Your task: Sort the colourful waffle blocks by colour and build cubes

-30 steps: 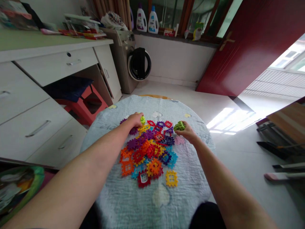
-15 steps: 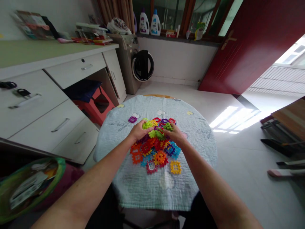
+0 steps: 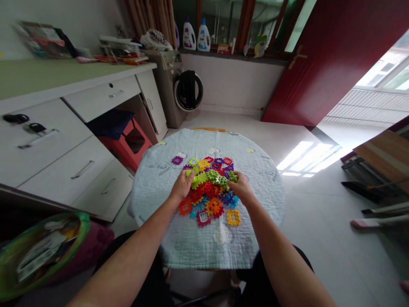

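Note:
A heap of interlocking plastic building pieces (image 3: 211, 187) in red, orange, yellow, blue, purple and green lies on a cloth-covered round table. My left hand (image 3: 182, 186) is at the heap's left side, its thumb and fingers closed around lime green building pieces (image 3: 191, 174). On the right side, my right hand (image 3: 241, 186) grips a green building piece (image 3: 233, 176) between thumb and fingers. Between the hands, several lime and green pieces (image 3: 214, 175) lie across the top of the heap. My fingers partly hide what each hand holds.
A yellow window-shaped piece (image 3: 233, 218) and a purple piece (image 3: 177, 160) lie apart from the heap on the pale blue cloth (image 3: 153, 187). Left of the table are a red stool (image 3: 136, 143), white drawers (image 3: 79, 168) and a filled bin (image 3: 86, 230). A washing machine (image 3: 164, 85) stands behind.
My hands have moved farther apart, to the heap's two sides. More green pieces now show on top of the heap between them. The view has shifted slightly.

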Available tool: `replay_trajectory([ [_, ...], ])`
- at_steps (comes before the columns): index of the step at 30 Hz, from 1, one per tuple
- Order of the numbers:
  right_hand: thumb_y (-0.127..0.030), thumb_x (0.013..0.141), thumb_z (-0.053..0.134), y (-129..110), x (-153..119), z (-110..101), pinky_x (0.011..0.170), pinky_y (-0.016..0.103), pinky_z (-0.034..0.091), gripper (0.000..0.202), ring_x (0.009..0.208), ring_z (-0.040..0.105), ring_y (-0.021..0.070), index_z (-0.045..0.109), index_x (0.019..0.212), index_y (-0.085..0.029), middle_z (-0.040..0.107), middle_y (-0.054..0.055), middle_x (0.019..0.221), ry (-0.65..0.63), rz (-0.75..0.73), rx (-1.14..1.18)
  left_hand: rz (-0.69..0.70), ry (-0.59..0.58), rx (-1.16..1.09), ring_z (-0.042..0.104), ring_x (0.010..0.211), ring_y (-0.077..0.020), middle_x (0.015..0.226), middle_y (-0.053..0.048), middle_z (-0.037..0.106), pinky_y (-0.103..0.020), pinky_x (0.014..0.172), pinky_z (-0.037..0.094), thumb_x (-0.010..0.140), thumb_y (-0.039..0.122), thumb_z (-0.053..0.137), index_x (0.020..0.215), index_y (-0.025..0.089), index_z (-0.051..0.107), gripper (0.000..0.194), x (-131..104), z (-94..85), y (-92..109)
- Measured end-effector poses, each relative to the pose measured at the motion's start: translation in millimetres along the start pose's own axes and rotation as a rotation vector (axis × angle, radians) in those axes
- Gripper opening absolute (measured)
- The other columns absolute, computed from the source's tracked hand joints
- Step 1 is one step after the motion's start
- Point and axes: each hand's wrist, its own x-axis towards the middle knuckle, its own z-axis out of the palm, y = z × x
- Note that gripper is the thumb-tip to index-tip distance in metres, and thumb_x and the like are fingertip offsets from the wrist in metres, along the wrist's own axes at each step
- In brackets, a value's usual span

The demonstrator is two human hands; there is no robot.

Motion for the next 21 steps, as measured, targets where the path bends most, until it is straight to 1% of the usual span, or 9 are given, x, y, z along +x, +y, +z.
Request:
replay_trajectory([
  [2, -0.027, 0.065, 0.058, 2.2, -0.7, -5.3, 0.059, 0.029, 0.049, 0.053, 0.072, 0.060, 0.0162, 0.048, 0.116, -0.021, 0.060, 0.005, 0.103, -0.049, 0.008, 0.043, 0.018, -0.018, -0.075, 0.059, 0.102, -0.0219, 0.107, -0.009, 0.062, -0.039, 0.094, 0.044, 0.092, 0.050, 0.033, 0.115, 0.021, 0.048, 0.041, -0.3, 5.2, 0.4],
  [4, -0.023, 0.062, 0.059, 5.4, -0.6, -11.9, 0.072, 0.034, 0.051, 0.060, 0.090, 0.060, 0.0200, 0.048, 0.122, -0.022, 0.056, 0.008, 0.116, -0.066, -0.051, -0.019, 0.065, 0.012, -0.093, 0.057, 0.105, -0.0213, 0.113, -0.009, 0.058, -0.040, 0.096, 0.043, 0.090, 0.044, 0.039, 0.124, 0.021, 0.042, 0.041, 0.7, 11.8, 1.4],
  [8, -0.022, 0.063, 0.063, 16.6, 1.0, -20.5, 0.098, 0.045, 0.041, 0.064, 0.121, 0.046, 0.0280, 0.050, 0.125, -0.023, 0.050, 0.010, 0.128, -0.068, -0.183, -0.294, 0.198, 0.091, 0.089, 0.043, 0.124, -0.0285, 0.128, -0.015, 0.045, -0.047, 0.108, 0.030, 0.071, 0.035, 0.066, 0.138, 0.018, 0.028, 0.079, 2.8, 24.0, 1.6],
  [10, -0.029, 0.060, 0.071, 22.5, 1.3, -19.2, 0.103, 0.052, 0.033, 0.078, 0.130, 0.037, 0.0340, 0.044, 0.133, -0.022, 0.043, 0.013, 0.136, -0.070, -0.176, -0.438, 0.243, 0.029, 0.198, 0.033, 0.132, -0.0329, 0.136, -0.015, 0.038, -0.050, 0.110, 0.026, 0.062, 0.041, 0.073, 0.140, 0.021, 0.028, 0.092, 1.1, 27.6, 1.0],
  [12, -0.035, 0.050, 0.081, 27.1, 1.4, -13.9, 0.104, 0.057, 0.028, 0.105, 0.133, 0.030, 0.0401, 0.032, 0.143, -0.022, 0.034, 0.018, 0.143, -0.096, -0.135, -0.531, 0.250, -0.104, 0.288, 0.026, 0.136, -0.0372, 0.143, -0.016, 0.030, -0.053, 0.109, 0.024, 0.053, 0.051, 0.078, 0.141, 0.024, 0.028, 0.105, -2.7, 29.3, 1.4],
  [14, -0.034, 0.042, 0.085, 29.6, 2.3, -6.4, 0.105, 0.058, 0.026, 0.126, 0.135, 0.026, 0.0426, 0.019, 0.148, -0.021, 0.029, 0.021, 0.145, -0.150, -0.133, -0.552, 0.224, -0.242, 0.379, 0.020, 0.138, -0.0431, 0.149, -0.018, 0.023, -0.058, 0.108, 0.022, 0.041, 0.056, 0.083, 0.143, 0.026, 0.027, 0.119, -7.4, 29.6, 3.4],
  [15, -0.032, 0.040, 0.086, 29.9, 3.4, -2.5, 0.106, 0.057, 0.025, 0.131, 0.135, 0.026, 0.0423, 0.014, 0.149, -0.020, 0.028, 0.022, 0.145, -0.180, -0.157, -0.541, 0.216, -0.293, 0.417, 0.016, 0.139, -0.0457, 0.150, -0.019, 0.020, -0.060, 0.107, 0.020, 0.036, 0.055, 0.085, 0.143, 0.027, 0.027, 0.125, -9.3, 29.5, 4.8],
  [18, -0.030, 0.042, 0.085, 28.1, 9.1, 6.4, 0.109, 0.053, 0.024, 0.133, 0.136, 0.026, 0.0400, 0.008, 0.150, -0.018, 0.027, 0.023, 0.145, -0.247, -0.242, -0.456, 0.245, -0.365, 0.447, 0.014, 0.140, -0.0468, 0.152, -0.019, 0.018, -0.060, 0.108, 0.019, 0.030, 0.052, 0.087, 0.144, 0.029, 0.026, 0.131, -10.9, 28.7, 9.0],
  [21, -0.030, 0.048, 0.082, 25.4, 16.3, 10.2, 0.111, 0.050, 0.024, 0.126, 0.137, 0.026, 0.0367, 0.009, 0.150, -0.018, 0.027, 0.021, 0.146, -0.282, -0.273, -0.343, 0.322, -0.411, 0.367, 0.019, 0.140, -0.0426, 0.151, -0.018, 0.023, -0.055, 0.111, 0.022, 0.038, 0.049, 0.087, 0.145, 0.027, 0.025, 0.125, -5.7, 28.3, 11.9],
])
